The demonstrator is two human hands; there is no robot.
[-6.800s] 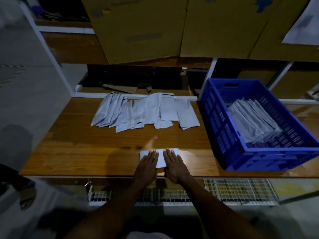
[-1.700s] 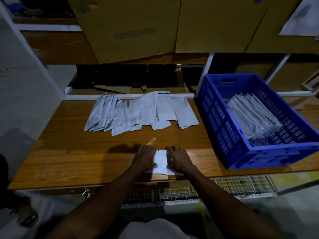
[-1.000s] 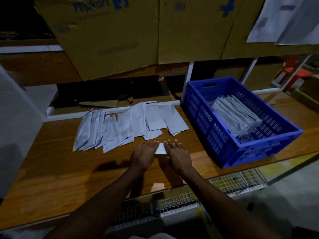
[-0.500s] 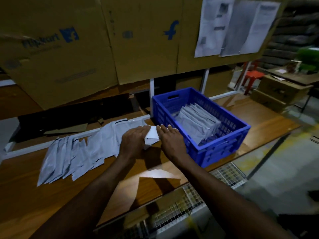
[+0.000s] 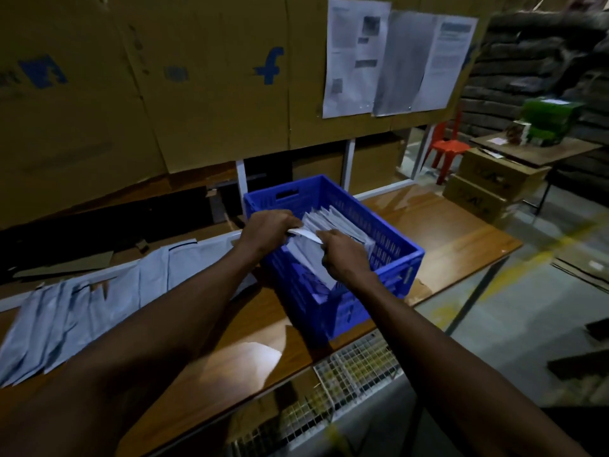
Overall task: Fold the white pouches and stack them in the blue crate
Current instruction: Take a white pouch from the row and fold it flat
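Over the blue crate point(image 5: 333, 311), both hands, left point(image 5: 268, 230) and right point(image 5: 344, 258), pinching a folded white pouch point(image 5: 304, 233) between them.

A blue lowercase "f" logo point(image 5: 271, 65) is printed on the big cardboard sheet point(image 5: 211, 103) behind the desk. Further left, another blue mark point(image 5: 43, 71) is too blurred to read. The printed papers point(image 5: 395, 59) pinned up carry text too small to make out.
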